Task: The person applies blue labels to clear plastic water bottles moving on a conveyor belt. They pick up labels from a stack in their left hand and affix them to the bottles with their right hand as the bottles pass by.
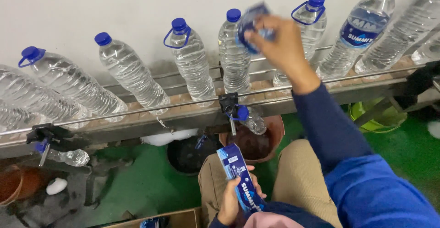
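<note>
- Nearest the camera: your left hand (231, 200), low over your lap, is closed around a flat stack of blue label sleeves (240, 177), held upright with the top end free.
- Beyond it: your right hand (277, 38), arm stretched out in a blue sleeve, has its fingers pinched on a single blue label sleeve (250, 26), blurred, raised at the neck of a clear bottle with a blue cap (234, 56).
- The conveyor (183, 109): a railed line along the white wall carries a row of clear water bottles. One bottle at the right (362, 33) already wears a blue label; those on the left are bare.
- Step in hand, as judged: you are fitting the sleeve over one bottle on the line.
- Next move calls for: the sleeve opened round, centred over the cap, then drawn down straight to the body.
- Below the line: a brown bucket (270, 138) and a green floor (142, 182).
</note>
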